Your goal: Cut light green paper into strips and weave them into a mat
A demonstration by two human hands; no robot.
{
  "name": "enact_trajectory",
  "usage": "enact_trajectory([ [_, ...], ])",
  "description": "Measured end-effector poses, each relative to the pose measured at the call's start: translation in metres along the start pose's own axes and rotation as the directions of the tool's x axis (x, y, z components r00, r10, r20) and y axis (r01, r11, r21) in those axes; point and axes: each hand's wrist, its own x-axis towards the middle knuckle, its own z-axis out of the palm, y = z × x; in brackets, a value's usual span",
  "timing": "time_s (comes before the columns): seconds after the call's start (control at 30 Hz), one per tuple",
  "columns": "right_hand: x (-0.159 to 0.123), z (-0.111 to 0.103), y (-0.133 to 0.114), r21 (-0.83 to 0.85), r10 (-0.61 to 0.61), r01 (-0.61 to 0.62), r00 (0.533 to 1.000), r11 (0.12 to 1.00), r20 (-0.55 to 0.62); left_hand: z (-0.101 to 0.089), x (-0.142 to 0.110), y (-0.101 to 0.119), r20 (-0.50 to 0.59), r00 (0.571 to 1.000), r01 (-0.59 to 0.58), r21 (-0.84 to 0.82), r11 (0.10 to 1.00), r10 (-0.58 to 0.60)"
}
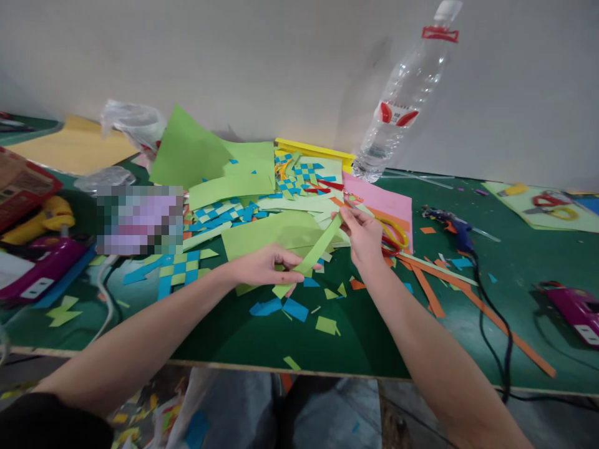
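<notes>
A light green paper strip (319,244) slants between my two hands above the table. My left hand (274,265) pinches its lower end between thumb and fingers. At the upper end, my right hand (362,234) grips the strip with its fingertips. Beneath them lies a larger green paper sheet (253,240), with blue and green scraps (294,308) scattered in front. Scissors with yellow and red handles (395,234) lie just beside my right hand, partly hidden by it. Woven blue and green paper pieces (180,269) lie to the left and behind.
A tall plastic bottle (397,106) leans at the wall. On the right are a blue glue gun (452,231) with a black cord, orange strips (510,333) and a purple device (573,312). Left of my hands are a blurred-out object (140,221), a white cable (108,299) and another purple device (40,271).
</notes>
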Motion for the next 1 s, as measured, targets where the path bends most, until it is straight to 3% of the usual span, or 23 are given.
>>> enact_trajectory([
  [0.43, 0.016, -0.012, 0.002, 0.064, -0.055, 0.066, 0.984, 0.996, -0.167, 0.003, 0.002, 0.003, -0.053, 0.993, 0.109, -0.019, 0.994, -0.11],
  [0.53, 0.019, -0.016, 0.003, 0.078, -0.059, 0.08, 0.97, 0.994, -0.234, 0.002, 0.005, 0.0, -0.126, 0.982, 0.136, -0.053, 0.989, -0.141],
  [0.6, 0.021, -0.017, 0.002, 0.1, -0.085, 0.117, 0.958, 0.988, -0.275, -0.001, 0.007, -0.004, -0.233, 0.957, 0.158, -0.072, 0.985, -0.171],
  [0.7, 0.022, -0.018, 0.001, 0.111, -0.118, 0.16, 0.942, 0.981, -0.315, -0.007, 0.009, -0.01, -0.412, 0.875, 0.247, -0.074, 0.966, -0.256],
  [0.8, 0.022, -0.018, 0.0, 0.093, -0.114, 0.152, 0.938, 0.984, -0.327, -0.012, 0.009, -0.014, -0.596, 0.747, 0.295, -0.1, 0.95, -0.295],
  [0.87, 0.022, -0.018, 0.0, 0.081, -0.113, 0.146, 0.94, 0.986, -0.321, -0.015, 0.008, -0.014, -0.689, 0.677, 0.231, -0.138, 0.963, -0.261],
  [1.0, 0.018, -0.016, -0.001, 0.043, -0.133, 0.151, 0.952, 0.988, -0.277, -0.018, 0.009, -0.018, -0.842, 0.516, -0.035, -0.204, 0.978, -0.157],
])
